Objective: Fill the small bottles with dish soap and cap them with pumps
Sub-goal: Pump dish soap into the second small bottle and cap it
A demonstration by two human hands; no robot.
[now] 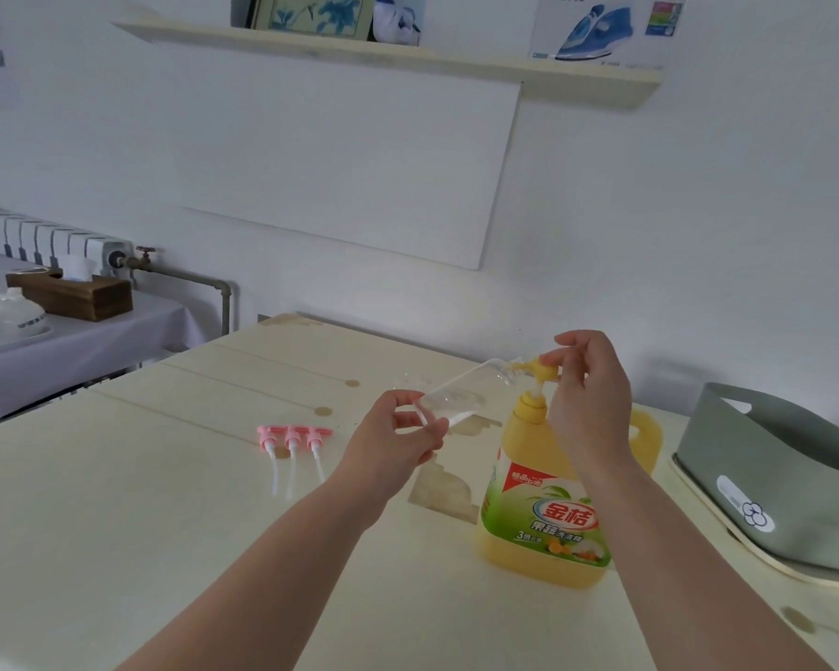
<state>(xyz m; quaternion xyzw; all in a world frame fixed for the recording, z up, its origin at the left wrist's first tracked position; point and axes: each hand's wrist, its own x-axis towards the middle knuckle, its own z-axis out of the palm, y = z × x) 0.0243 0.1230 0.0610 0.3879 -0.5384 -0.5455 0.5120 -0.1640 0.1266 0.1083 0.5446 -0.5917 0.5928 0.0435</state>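
Pale wooden bench [165,525] against white wall. Left hand [398,438]: grip closed round base of small clear bottle [456,394]; bottle lifted off bench, tilted, mouth at nozzle of yellow pump head [543,368] on dish soap jug [543,520]. Right hand [587,394]: grip curled over pump head. Fill level hard to tell; seems low. Advice: press slow, straight down, so jug does not tip. Hold mouth tight under nozzle, no drip. Stop below neck, room for pump tube. Three pink pumps [294,440] lie on bench at left, not yet used.
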